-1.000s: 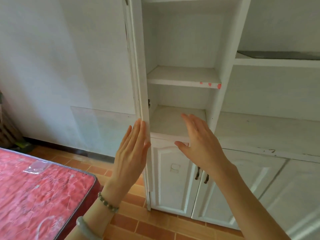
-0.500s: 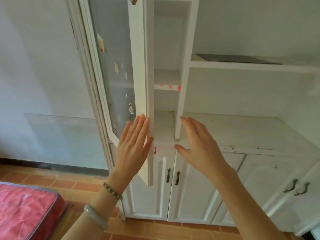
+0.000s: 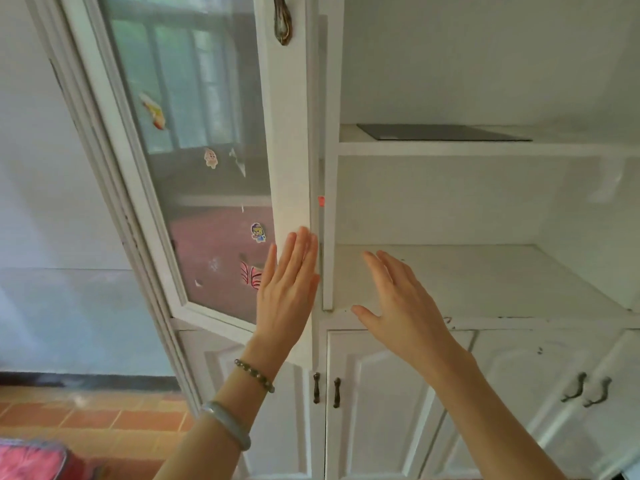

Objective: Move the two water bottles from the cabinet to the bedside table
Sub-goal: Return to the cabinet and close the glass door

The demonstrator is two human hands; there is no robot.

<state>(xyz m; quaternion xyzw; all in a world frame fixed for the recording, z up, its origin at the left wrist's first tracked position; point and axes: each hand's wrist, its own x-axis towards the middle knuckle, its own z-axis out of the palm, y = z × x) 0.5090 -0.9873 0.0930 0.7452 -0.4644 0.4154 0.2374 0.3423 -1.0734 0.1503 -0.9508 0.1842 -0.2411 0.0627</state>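
Observation:
No water bottle and no bedside table show in the head view. My left hand [image 3: 289, 289] lies flat with fingers apart against the white frame of the cabinet's glass door [image 3: 287, 168], which stands almost shut over its narrow compartment. My right hand [image 3: 398, 306] hovers open, palm forward, in front of the wide open shelf [image 3: 485, 278] to the right, touching nothing. The white cabinet [image 3: 485, 150] fills the view. Both hands hold nothing.
The door glass carries several stickers [image 3: 258, 233] and reflects a window. A flat dark sheet [image 3: 440, 132] lies on the upper shelf. Lower cabinet doors have dark handles [image 3: 325, 391]. Orange floor tiles [image 3: 86, 417] and a red mattress corner [image 3: 31, 462] are at lower left.
The glass door has swung from wide open to nearly shut with my left hand on its edge. The view has shifted right, and the bed has slid out at left.

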